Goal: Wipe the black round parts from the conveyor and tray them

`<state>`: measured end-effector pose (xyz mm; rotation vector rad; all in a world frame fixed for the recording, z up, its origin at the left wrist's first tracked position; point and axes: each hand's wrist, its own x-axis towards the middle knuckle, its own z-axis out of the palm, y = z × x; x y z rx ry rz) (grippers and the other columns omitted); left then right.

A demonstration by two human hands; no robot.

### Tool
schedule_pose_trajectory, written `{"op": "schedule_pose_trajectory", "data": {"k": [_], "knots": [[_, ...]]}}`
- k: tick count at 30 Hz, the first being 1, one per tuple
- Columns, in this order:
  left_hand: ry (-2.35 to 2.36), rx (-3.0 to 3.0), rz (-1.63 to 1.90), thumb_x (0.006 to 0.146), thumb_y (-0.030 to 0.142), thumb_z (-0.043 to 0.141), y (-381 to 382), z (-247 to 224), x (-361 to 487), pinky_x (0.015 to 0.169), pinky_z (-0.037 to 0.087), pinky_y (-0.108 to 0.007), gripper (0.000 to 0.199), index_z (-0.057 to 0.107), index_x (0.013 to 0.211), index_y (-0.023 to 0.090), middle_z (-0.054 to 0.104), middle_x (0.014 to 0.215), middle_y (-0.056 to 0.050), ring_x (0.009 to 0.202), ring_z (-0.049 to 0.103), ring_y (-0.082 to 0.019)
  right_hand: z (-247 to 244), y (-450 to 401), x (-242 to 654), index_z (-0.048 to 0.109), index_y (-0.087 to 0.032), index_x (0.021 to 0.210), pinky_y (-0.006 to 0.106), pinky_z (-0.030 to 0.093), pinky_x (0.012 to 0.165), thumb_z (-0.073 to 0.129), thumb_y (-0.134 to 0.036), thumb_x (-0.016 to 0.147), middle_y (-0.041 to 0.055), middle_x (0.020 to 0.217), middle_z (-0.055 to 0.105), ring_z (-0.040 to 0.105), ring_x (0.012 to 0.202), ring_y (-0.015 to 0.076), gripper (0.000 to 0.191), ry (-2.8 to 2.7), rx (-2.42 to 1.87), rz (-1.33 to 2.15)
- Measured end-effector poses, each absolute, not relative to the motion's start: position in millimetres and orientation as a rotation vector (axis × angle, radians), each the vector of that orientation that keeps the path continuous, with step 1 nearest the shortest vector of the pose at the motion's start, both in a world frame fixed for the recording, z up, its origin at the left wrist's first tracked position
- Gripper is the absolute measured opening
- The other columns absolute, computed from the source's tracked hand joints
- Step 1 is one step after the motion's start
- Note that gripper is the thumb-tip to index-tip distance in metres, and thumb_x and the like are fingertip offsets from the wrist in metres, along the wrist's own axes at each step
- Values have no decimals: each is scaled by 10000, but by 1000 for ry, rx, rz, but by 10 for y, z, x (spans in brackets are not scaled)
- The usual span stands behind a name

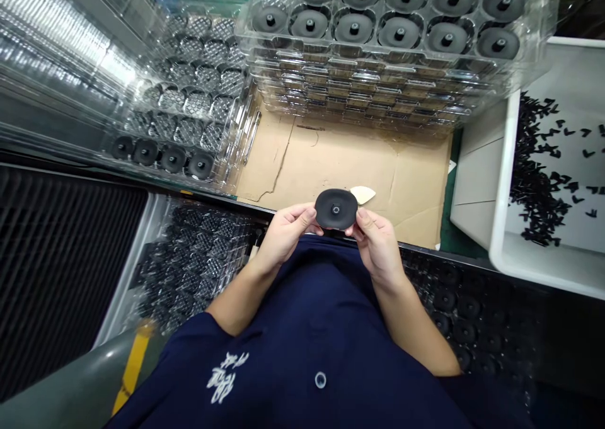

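Note:
A black, rounded disc-shaped part (333, 217) with a small raised stub at its centre is held between my two hands, over the near edge of the cardboard. My left hand (289, 228) pinches its left edge between thumb and fingers. On the opposite edge, my right hand (378, 237) grips it the same way, thumb on top. Just behind the disc lies a small cream-coloured pointed piece (363, 194) on the cardboard sheet (340, 158).
Stacked clear trays (397, 82) at the back hold rows of similar black discs. Another clear tray (189, 101) at the left has discs in its nearest row. A white bin (501, 196) at right contains many small black pieces (534, 164). More filled trays (193, 252) sit below the table edge.

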<state>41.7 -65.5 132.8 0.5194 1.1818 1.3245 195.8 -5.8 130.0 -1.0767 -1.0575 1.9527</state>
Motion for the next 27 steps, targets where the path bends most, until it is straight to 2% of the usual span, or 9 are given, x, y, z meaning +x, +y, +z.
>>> {"op": "schedule_pose_trajectory", "data": {"k": [4, 6, 9, 14, 18, 21, 23, 24, 27], "knots": [[1271, 579, 1313, 799, 457, 686, -689, 1309, 405, 640, 537, -268, 335, 751, 900, 144, 717, 758, -58, 634, 612, -132, 1274, -69, 1961, 565, -180, 630, 229, 292, 495, 564, -616, 819, -9, 584, 493, 330, 516, 76, 475, -1182, -1119, 1879], [1313, 620, 1308, 814, 445, 673, -711, 1313, 409, 652, 537, -271, 332, 751, 939, 148, 721, 762, -51, 637, 613, -133, 1270, -68, 1963, 619, -192, 805, 231, 329, 521, 509, -601, 865, -11, 645, 511, 381, 547, 86, 427, -1261, -1152, 1765], [1357, 692, 1277, 829, 415, 664, -742, 1329, 435, 672, 537, -268, 308, 752, 985, 164, 730, 776, -40, 658, 633, -139, 1280, -50, 1948, 614, -224, 1006, 234, 376, 574, 565, -563, 852, -18, 717, 517, 446, 615, 99, 376, -1414, -1207, 1537], [1382, 689, 1241, 830, 411, 663, -768, 1318, 503, 678, 546, -273, 314, 751, 1007, 167, 731, 758, -33, 654, 647, -145, 1268, 22, 1926, 622, -201, 804, 233, 361, 522, 553, -512, 881, -21, 631, 502, 436, 549, 87, 328, -1481, -1289, 1380], [1397, 632, 1268, 815, 434, 671, -773, 1284, 517, 674, 554, -291, 339, 751, 997, 160, 721, 739, -30, 655, 647, -156, 1146, 104, 1997, 654, -204, 944, 222, 339, 470, 500, -461, 924, -38, 565, 492, 388, 465, 74, 300, -1276, -1245, 1517], [1394, 622, 1286, 807, 440, 679, -767, 1281, 504, 665, 562, -296, 339, 753, 984, 161, 723, 758, -33, 664, 649, -160, 1018, 131, 2091, 651, -204, 1032, 229, 446, 624, 592, -367, 865, 20, 850, 645, 541, 680, 96, 241, -1273, -1229, 1474], [1396, 619, 1291, 804, 443, 681, -760, 1282, 496, 658, 565, -297, 337, 755, 973, 161, 724, 759, -35, 657, 649, -160, 951, 110, 2154, 660, -206, 1040, 258, 476, 750, 632, -343, 827, 43, 998, 656, 583, 856, 127, 255, -1306, -1253, 1469], [1397, 617, 1293, 803, 444, 681, -757, 1280, 492, 655, 566, -297, 337, 755, 969, 160, 724, 755, -36, 650, 649, -159, 931, 89, 2181, 668, -206, 1036, 269, 476, 779, 627, -350, 832, 41, 979, 658, 585, 876, 133, 254, -1313, -1264, 1496], [1401, 603, 1296, 802, 443, 683, -750, 1269, 486, 652, 566, -297, 336, 752, 962, 155, 728, 754, -39, 635, 648, -157, 939, 19, 2228, 688, -203, 1016, 275, 470, 748, 545, -409, 896, 11, 780, 635, 561, 734, 117, 277, -1292, -1258, 1628]]}}
